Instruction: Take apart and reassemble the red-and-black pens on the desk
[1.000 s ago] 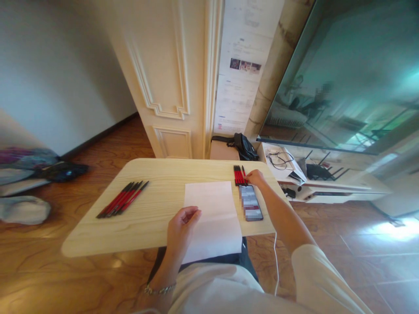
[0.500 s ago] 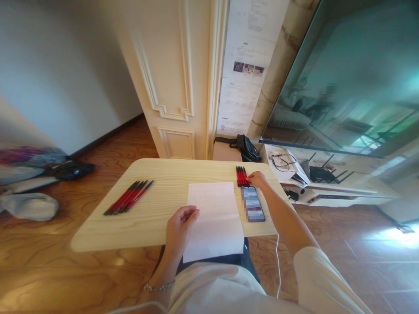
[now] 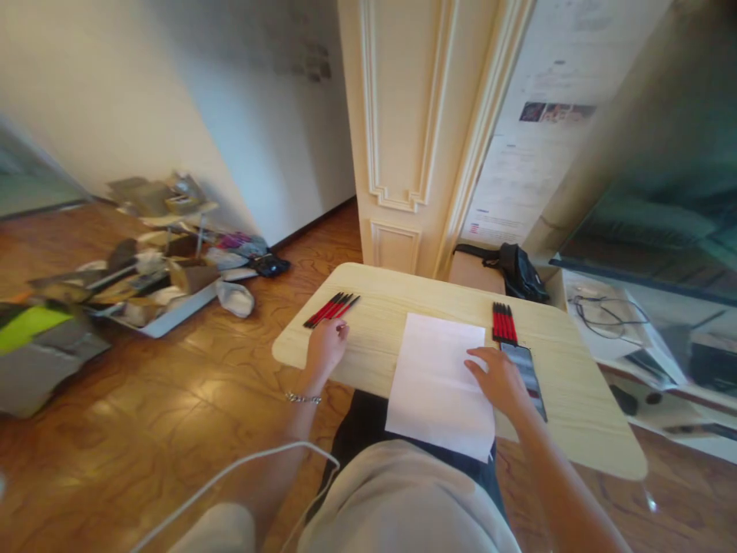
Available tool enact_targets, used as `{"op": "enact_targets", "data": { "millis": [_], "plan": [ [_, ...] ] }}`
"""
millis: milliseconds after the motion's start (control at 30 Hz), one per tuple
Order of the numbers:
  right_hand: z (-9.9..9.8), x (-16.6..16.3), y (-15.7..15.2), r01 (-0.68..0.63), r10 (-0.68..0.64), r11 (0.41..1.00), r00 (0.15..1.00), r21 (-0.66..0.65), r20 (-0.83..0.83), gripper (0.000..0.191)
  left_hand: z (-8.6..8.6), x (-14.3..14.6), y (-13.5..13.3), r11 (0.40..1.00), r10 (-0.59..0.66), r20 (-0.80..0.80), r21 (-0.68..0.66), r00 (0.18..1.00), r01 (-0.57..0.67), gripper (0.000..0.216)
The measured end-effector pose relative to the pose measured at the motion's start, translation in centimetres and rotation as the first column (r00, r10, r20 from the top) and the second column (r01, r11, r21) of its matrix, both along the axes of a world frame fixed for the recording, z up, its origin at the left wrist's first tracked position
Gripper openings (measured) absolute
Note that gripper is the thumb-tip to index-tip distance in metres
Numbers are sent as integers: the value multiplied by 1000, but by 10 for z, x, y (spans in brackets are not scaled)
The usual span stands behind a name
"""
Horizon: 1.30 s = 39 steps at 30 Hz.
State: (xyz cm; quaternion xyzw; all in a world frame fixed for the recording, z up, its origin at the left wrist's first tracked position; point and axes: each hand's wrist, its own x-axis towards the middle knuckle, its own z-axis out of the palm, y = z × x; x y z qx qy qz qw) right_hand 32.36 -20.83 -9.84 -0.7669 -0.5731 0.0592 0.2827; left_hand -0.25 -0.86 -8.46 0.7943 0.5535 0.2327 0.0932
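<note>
At the left part of the table, my left hand point(image 3: 327, 346) has its fingers closed at the lower end of a red pen point(image 3: 348, 306) with a black tip. Beside it lies a bundle of similar red and black pens point(image 3: 328, 309), partly hidden by the hand. My right hand point(image 3: 500, 378) hovers over the right edge of a white paper sheet point(image 3: 434, 376), fingers apart and holding nothing. Another row of red pens point(image 3: 504, 324) lies side by side beyond it. A phone point(image 3: 527, 372) rests just below that row, partly covered by my right hand.
The pale wooden table point(image 3: 377, 296) stands before a cream panelled door point(image 3: 403, 138). A black bag point(image 3: 518, 273) sits behind it. At left on the floor is a low tray point(image 3: 166, 315) of clutter. A white cable point(image 3: 242, 461) crosses my left forearm.
My left hand has gone from the paper to the left pens. The right hand has drawn back from the right pen row to the paper's edge. My view has turned left.
</note>
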Motion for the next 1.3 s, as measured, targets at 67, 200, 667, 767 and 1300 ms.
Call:
{"op": "enact_targets", "data": {
  "millis": [67,200,667,767,1300],
  "plan": [
    [-12,-21,-6,-28,28,999,999,15,25,31,5,-6,14,999,33,-115,5,993,-32,28],
    [-27,-37,-7,-20,21,999,999,-29,48,30,9,-6,33,997,77,-194,-13,978,-81,29],
    [-29,-39,6,62,-62,998,998,-9,7,29,21,9,42,994,44,-241,-89,970,-68,29],
    [-29,-40,7,75,-75,997,997,-15,-5,30,29,19,19,997,-29,-211,-78,977,12,30],
    [-24,-43,8,93,-93,995,996,-21,2,30,-18,127,-128,919,-363,-64,-187,929,347,22]
  ]
}}
